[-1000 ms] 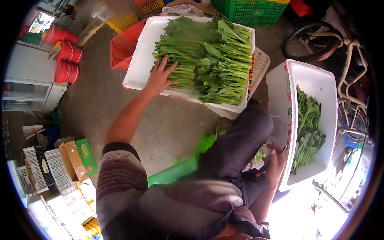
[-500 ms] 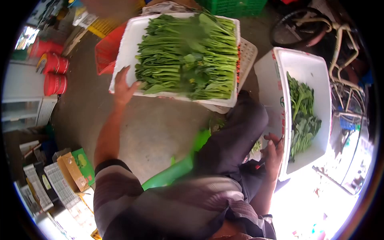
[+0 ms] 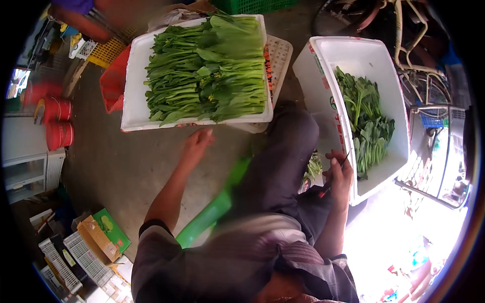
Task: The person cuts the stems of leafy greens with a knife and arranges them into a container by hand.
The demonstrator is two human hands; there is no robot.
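Observation:
My left hand (image 3: 198, 144) is in the air just below the near edge of a white foam box (image 3: 136, 108), apart from it, its fingers loosely stretched and holding nothing. Rows of leafy green vegetables (image 3: 174, 86) fill that box, their cut stems facing right. By my right knee, my right hand (image 3: 341, 177) is closed around a small knife (image 3: 323, 193) with a red part at its lower end and a thin dark blade pointing up. Close beside that hand stands a second foam box (image 3: 323, 96), with more leafy greens (image 3: 371, 126) inside.
A red crate (image 3: 112, 81) and a perforated tray (image 3: 280, 63) show around the vegetable box. Red buckets (image 3: 59, 135) stand at the left, cartons (image 3: 98, 237) at lower left. A bicycle (image 3: 419, 76) is at the right. Another person's arm (image 3: 83, 22) shows at upper left.
My left hand has let go of the box's left edge and moved right and toward me. The view has shifted, so both boxes sit further left and higher. My right hand still holds the knife.

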